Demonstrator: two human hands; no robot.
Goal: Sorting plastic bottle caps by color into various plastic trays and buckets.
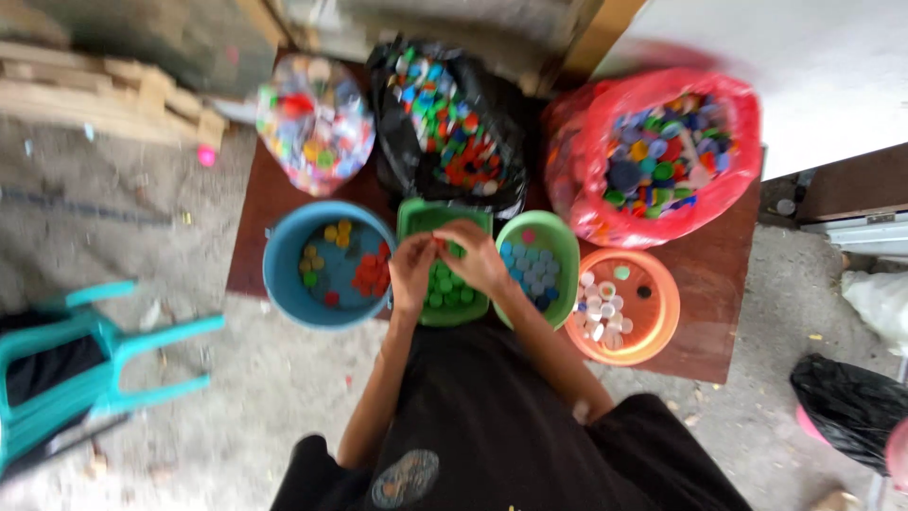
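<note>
**Hands over the green tub**

My left hand (410, 270) and right hand (476, 257) meet above the green square tub (416, 216) of green caps, fingertips pinching one small red cap (439, 244); a blue bowl (284, 270) sits left; bags of mixed caps (449, 104) lie beyond.

Soft even daylight, faint shadows, no glare, motion blur throughout, edges smeared and bowed
</note>
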